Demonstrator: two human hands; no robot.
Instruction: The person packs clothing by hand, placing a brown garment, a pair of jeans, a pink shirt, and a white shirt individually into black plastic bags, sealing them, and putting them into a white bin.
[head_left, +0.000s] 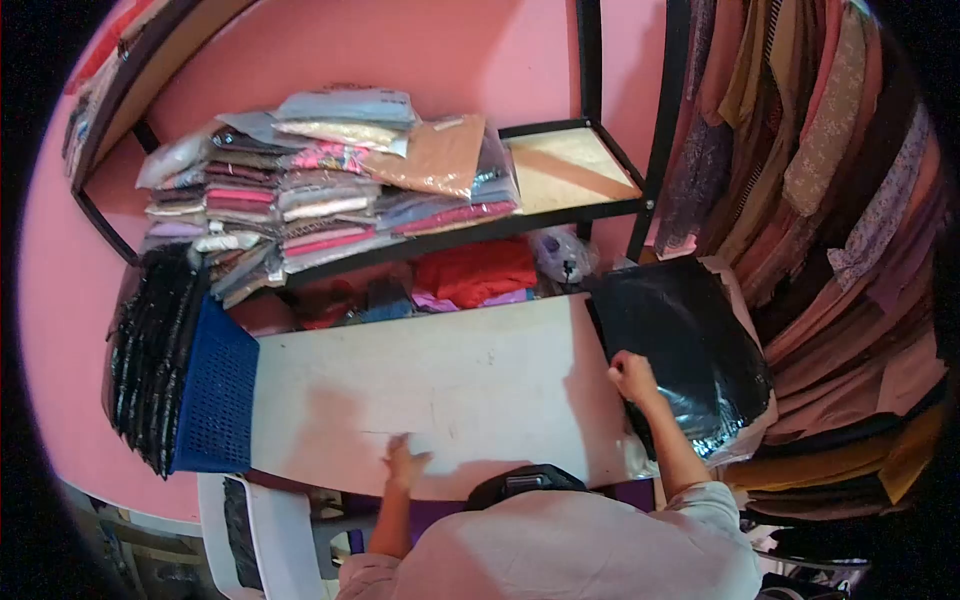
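Note:
My left hand (pixel 405 462) is low over the front of the white tabletop (pixel 440 370), fingers spread and holding nothing. At the tabletop's right end, my right hand (pixel 632 376) is closed, its fingers curled at the left edge of a stack of black plastic bags (pixel 690 335). What those fingers hold, if anything, is hidden. The stack is glossy, lies flat and has clear plastic showing under its near corner.
A blue basket (pixel 215 385) packed with black plastic parcels (pixel 155 350) stands at the left end. Behind, a black-framed shelf (pixel 575 170) carries bagged folded fabrics (pixel 330 190). Hanging cloths (pixel 820 250) crowd the right side. A white chair (pixel 275 535) stands at front left.

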